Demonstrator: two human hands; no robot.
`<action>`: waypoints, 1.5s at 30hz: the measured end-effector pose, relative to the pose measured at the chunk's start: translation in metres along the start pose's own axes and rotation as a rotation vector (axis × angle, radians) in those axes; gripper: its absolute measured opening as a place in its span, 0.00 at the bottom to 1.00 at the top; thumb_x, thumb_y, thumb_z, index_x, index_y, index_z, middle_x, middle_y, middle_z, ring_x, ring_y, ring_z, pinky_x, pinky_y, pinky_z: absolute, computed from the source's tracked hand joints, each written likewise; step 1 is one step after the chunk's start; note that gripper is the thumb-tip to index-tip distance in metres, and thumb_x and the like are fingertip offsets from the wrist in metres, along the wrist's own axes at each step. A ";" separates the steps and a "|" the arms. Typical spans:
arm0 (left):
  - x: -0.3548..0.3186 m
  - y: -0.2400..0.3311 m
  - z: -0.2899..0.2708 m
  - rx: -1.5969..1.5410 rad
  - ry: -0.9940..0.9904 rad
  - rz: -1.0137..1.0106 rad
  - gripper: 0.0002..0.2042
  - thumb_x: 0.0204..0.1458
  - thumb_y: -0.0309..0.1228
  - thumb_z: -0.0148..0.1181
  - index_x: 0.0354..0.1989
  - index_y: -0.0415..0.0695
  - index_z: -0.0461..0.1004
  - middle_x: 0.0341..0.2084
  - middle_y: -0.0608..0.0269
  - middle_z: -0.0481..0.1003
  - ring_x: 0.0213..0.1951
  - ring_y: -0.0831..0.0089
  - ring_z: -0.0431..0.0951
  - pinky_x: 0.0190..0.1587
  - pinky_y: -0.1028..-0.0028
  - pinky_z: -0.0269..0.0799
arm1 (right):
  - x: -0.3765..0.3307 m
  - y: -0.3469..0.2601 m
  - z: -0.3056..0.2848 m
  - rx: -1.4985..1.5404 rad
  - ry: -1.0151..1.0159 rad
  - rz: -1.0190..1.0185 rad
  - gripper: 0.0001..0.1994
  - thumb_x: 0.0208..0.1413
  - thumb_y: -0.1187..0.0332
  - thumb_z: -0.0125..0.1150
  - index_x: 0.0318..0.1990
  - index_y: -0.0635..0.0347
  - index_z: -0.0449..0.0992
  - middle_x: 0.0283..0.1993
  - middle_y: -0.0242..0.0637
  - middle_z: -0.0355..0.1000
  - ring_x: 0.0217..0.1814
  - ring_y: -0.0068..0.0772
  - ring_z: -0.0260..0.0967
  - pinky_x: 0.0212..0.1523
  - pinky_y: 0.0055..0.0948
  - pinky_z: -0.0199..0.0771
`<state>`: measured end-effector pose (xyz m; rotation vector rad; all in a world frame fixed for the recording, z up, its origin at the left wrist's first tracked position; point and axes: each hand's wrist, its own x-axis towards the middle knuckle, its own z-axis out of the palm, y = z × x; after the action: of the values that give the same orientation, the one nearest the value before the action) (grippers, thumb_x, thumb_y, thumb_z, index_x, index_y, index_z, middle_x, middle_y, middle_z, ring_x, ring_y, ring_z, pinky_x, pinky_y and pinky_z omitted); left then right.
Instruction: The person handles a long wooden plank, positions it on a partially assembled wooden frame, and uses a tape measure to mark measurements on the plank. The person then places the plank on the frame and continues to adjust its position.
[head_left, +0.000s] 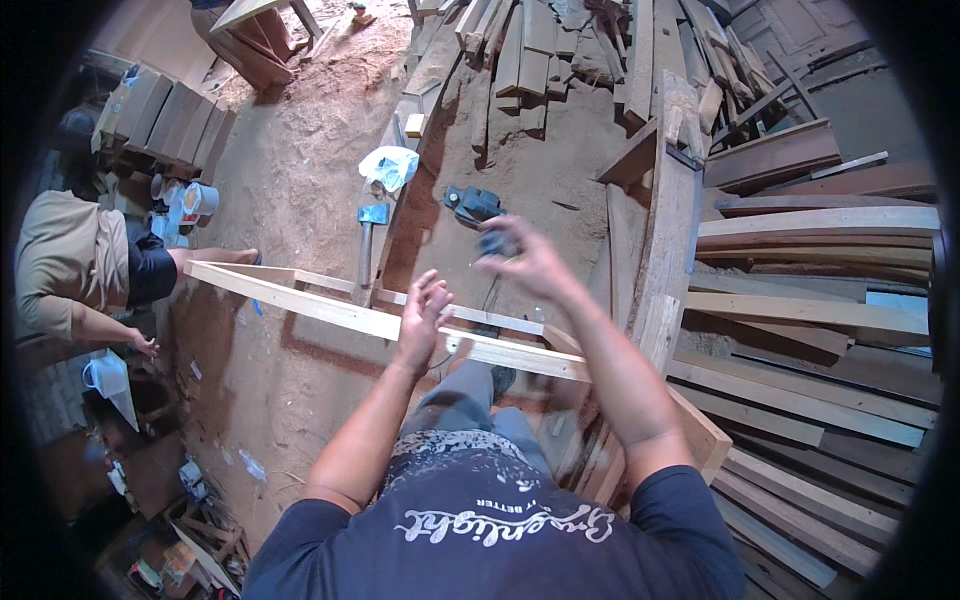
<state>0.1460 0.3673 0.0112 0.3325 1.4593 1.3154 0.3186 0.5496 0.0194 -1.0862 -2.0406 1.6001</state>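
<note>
A long, narrow frame of pale wood [300, 311] lies across in front of me, its front bar passing just over my legs. My left hand [424, 318] is raised at this bar, fingers loosely bent and apart, with nothing seen in them. Farther to the right, my right hand [535, 265] grips a small dark rounded object [498, 241]; motion blur hides its kind. Just beyond it, a dark power tool [472, 205] rests on the dusty ground. A hammer [366, 240] with a wooden handle lies beyond the frame, left of that tool.
Stacked planks [810, 315] fill the right side, beside a long heavy beam [668, 230]. Offcuts [530, 55] are piled at the far side. A white plastic bag [389, 167] lies past the hammer. Another person [75, 260] bends over at the left, near a white container [110, 383].
</note>
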 end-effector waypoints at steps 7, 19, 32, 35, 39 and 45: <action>-0.008 0.032 -0.029 -0.088 -0.025 -0.011 0.24 0.64 0.35 0.62 0.66 0.44 0.66 0.48 0.57 0.78 0.47 0.68 0.81 0.49 0.65 0.81 | -0.033 -0.046 0.058 -0.061 -0.334 -0.194 0.44 0.50 0.48 0.76 0.73 0.51 0.62 0.76 0.51 0.59 0.79 0.56 0.53 0.77 0.51 0.55; 0.065 -0.022 -0.090 1.089 0.177 0.663 0.28 0.50 0.28 0.70 0.62 0.39 0.70 0.52 0.44 0.78 0.51 0.43 0.80 0.53 0.54 0.76 | 0.077 0.311 -0.006 -0.254 0.115 0.829 0.22 0.59 0.55 0.66 0.52 0.65 0.82 0.53 0.54 0.80 0.59 0.53 0.77 0.61 0.42 0.75; 0.068 -0.031 -0.099 1.367 0.096 0.468 0.35 0.51 0.33 0.70 0.66 0.35 0.63 0.54 0.40 0.76 0.48 0.44 0.80 0.50 0.54 0.76 | 0.189 0.573 -0.018 -0.416 0.241 0.903 0.34 0.59 0.55 0.66 0.70 0.60 0.66 0.60 0.57 0.76 0.64 0.55 0.74 0.66 0.43 0.71; 0.067 -0.036 -0.105 1.259 0.057 0.429 0.35 0.53 0.27 0.65 0.69 0.34 0.57 0.59 0.38 0.69 0.55 0.46 0.75 0.57 0.54 0.75 | 0.206 0.628 -0.023 -0.349 0.220 0.888 0.35 0.60 0.57 0.65 0.71 0.63 0.63 0.63 0.56 0.74 0.66 0.53 0.72 0.67 0.40 0.70; 0.064 -0.030 -0.102 1.319 0.053 0.346 0.34 0.55 0.32 0.66 0.68 0.34 0.59 0.56 0.40 0.71 0.55 0.48 0.74 0.58 0.54 0.74 | 0.220 0.682 -0.024 -0.223 0.304 0.867 0.34 0.60 0.60 0.64 0.71 0.67 0.63 0.68 0.55 0.70 0.69 0.51 0.70 0.68 0.38 0.68; 0.053 -0.019 -0.097 1.490 0.133 0.146 0.31 0.49 0.38 0.74 0.58 0.32 0.73 0.49 0.44 0.78 0.49 0.48 0.78 0.55 0.53 0.75 | 0.241 0.688 -0.039 -0.397 0.235 0.833 0.36 0.60 0.56 0.63 0.72 0.63 0.62 0.75 0.56 0.60 0.73 0.57 0.64 0.74 0.43 0.62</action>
<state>0.0544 0.3501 -0.0517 1.3150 2.3342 0.0912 0.4349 0.8063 -0.6546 -2.3721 -1.8837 1.2668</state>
